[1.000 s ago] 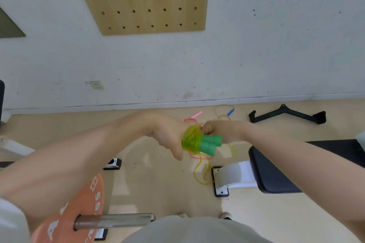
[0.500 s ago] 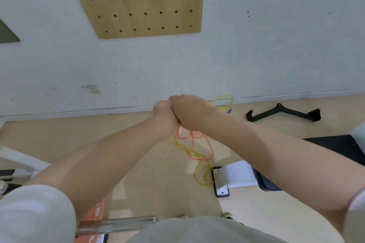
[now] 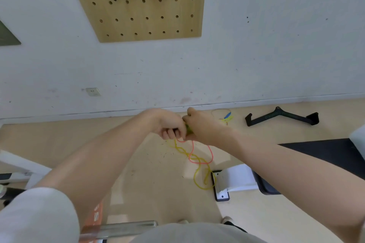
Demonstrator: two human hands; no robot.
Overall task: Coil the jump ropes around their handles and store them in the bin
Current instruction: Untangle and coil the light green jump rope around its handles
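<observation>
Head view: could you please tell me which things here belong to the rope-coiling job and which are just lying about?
Job: left hand, right hand, green handles, yellow rope, pink rope.
Lying about: black cable bar, pegboard, barbell, bench.

Both hands meet in front of the white wall's baseboard. The left hand (image 3: 169,124) has its fingers curled, knuckles down; the right hand (image 3: 201,124) closes against it, and a sliver of green handle (image 3: 188,129) shows between them. A yellow rope (image 3: 199,169) hangs below the hands, tangled with a pink rope (image 3: 199,156). Right of the hands a black V-shaped bar (image 3: 280,117) lies on the floor; above them a wooden pegboard (image 3: 142,19) hangs on the wall.
</observation>
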